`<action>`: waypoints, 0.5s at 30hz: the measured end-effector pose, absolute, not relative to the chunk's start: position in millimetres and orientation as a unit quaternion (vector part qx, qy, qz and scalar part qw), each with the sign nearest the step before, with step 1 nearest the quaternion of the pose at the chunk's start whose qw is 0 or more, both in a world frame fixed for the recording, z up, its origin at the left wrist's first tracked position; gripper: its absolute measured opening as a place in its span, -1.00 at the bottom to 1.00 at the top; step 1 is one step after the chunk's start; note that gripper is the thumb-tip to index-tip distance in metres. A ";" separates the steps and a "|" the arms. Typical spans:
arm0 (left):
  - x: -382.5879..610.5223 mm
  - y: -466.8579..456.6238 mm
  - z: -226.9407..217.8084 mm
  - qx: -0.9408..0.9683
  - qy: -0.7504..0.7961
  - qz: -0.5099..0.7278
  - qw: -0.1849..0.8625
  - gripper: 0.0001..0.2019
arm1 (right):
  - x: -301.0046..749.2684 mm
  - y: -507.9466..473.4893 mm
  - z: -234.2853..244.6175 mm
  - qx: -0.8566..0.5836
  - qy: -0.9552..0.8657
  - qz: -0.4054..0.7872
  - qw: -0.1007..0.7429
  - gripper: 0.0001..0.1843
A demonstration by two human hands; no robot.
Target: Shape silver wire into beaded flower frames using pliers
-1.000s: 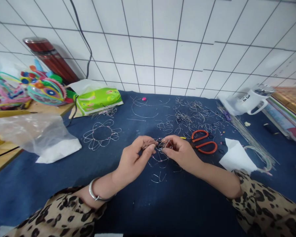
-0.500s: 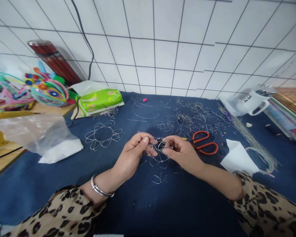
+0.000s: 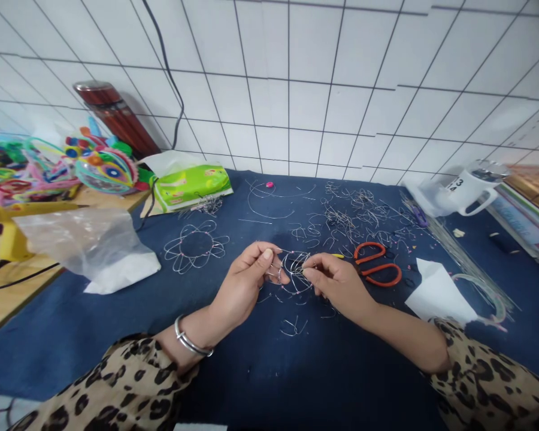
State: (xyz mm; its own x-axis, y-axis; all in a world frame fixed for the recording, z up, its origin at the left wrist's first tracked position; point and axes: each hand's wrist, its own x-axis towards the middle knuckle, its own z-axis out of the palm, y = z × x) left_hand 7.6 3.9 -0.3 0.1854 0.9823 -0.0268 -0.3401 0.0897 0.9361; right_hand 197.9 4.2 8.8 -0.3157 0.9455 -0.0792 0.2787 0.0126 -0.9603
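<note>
Between my hands is a frame of thin silvery wire loops (image 3: pixel 291 263) with small pink spots on it. My left hand (image 3: pixel 247 272) pinches its left side between thumb and fingers. On the right side, my right hand (image 3: pixel 335 278) has thumb and forefinger closed on the inner wire loops; the exact wire it grips is partly hidden. A flower-shaped wire ring (image 3: pixel 196 247) lies flat to the left of my left hand. Scissors with orange-red handles (image 3: pixel 379 265) rest just beyond my right hand, their blades hidden behind it. Short wire offcuts (image 3: pixel 294 327) lie below my hands.
Tangled wire pieces (image 3: pixel 348 209) spread over the blue cloth (image 3: pixel 260 383) at the back. Right are straight wires (image 3: pixel 467 254), white paper (image 3: pixel 440 293) and a white mug (image 3: pixel 469 188). Left are a plastic bag (image 3: pixel 94 245), green tissue pack (image 3: pixel 193 187), yellow glue gun (image 3: pixel 15 233) and red flask (image 3: pixel 117 117).
The whole view has shifted slightly, so things appear further right and a little lower. My right fingers have moved slightly at the wire loops; both hands keep their hold.
</note>
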 end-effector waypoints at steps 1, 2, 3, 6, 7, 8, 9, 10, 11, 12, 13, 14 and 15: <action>7.4 4.4 -0.6 0.428 0.375 0.514 0.642 -0.87 | 198.0 4.3 7.9 -0.487 -0.628 0.510 0.329 -0.78; 7.0 5.0 -1.0 0.423 0.378 0.509 0.647 -0.87 | 198.1 4.4 6.9 -0.488 -0.624 0.513 0.330 -0.77; 6.7 5.5 -1.4 0.419 0.380 0.505 0.652 -0.87 | 198.1 4.4 6.1 -0.488 -0.620 0.518 0.331 -0.76; 5.6 6.7 -2.5 0.406 0.382 0.493 0.668 -0.88 | 197.8 3.8 4.9 -0.483 -0.608 0.533 0.336 -0.75; 5.5 6.9 -2.7 0.402 0.380 0.490 0.673 -0.88 | 197.6 3.4 5.0 -0.480 -0.605 0.538 0.338 -0.75; 5.5 7.0 -2.8 0.399 0.379 0.489 0.677 -0.88 | 197.4 3.0 5.5 -0.478 -0.604 0.540 0.339 -0.75; 5.7 7.0 -2.8 0.397 0.377 0.488 0.680 -0.88 | 197.2 2.6 6.3 -0.477 -0.603 0.542 0.341 -0.75; 6.1 7.0 -2.8 0.394 0.376 0.487 0.682 -0.88 | 197.0 2.2 7.2 -0.478 -0.602 0.542 0.341 -0.75; 6.5 7.0 -2.9 0.392 0.377 0.486 0.684 -0.88 | 196.8 1.9 8.2 -0.480 -0.600 0.542 0.341 -0.75; 7.0 7.1 -3.1 0.390 0.380 0.483 0.685 -0.88 | 196.6 1.7 9.1 -0.481 -0.599 0.541 0.342 -0.75; 7.4 7.4 -3.5 0.393 0.385 0.479 0.685 -0.87 | 196.5 1.7 10.0 -0.481 -0.598 0.541 0.344 -0.75; 7.6 7.8 -4.2 0.402 0.393 0.473 0.678 -0.87 | 196.4 1.7 10.6 -0.481 -0.598 0.541 0.345 -0.75; 7.5 8.4 -5.0 0.423 0.406 0.468 0.661 -0.87 | 196.3 1.9 11.1 -0.479 -0.599 0.541 0.344 -0.75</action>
State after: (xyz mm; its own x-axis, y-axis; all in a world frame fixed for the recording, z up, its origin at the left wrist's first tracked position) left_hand 7.5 8.4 -5.0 0.2324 0.9624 -0.1409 -0.2749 0.2039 0.9396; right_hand 196.3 1.9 11.1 -0.3039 0.9468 -0.1060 0.2009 -0.0451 -0.9786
